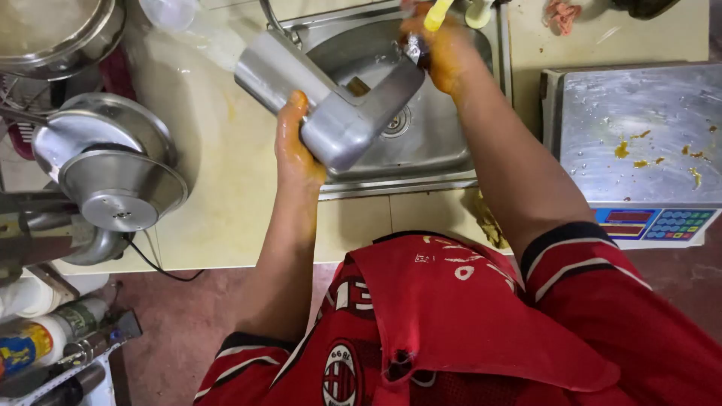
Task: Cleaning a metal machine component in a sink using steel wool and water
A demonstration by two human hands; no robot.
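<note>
Honestly, with a heavy piece like this the trick is a solid anchor grip low down while the other hand does the scrubbing up top. Nearest in, the left hand (pixel 295 146) is wrapped tight around the lower end of the grey metal machine housing (pixel 331 98), fingers curled under it, holding it tilted over the steel sink (pixel 421 150). Just past it, the right hand (pixel 444 49) is closed on the housing's far end, right at the opening, with a yellow handle (pixel 438 13) poking out above the fingers; can't tell exactly what that tool is. I'd keep the housing over the basin so the orange gunk drips in, and not let slippery fingers creep toward the edge.

Count-wise: one housing, one sink with one drain, two hands both coated orange. Off to the right of the right hand there's one digital scale (pixel 639 150) with splatters. Left of the left hand, two metal bowls (pixel 113 165) stacked upside down.
</note>
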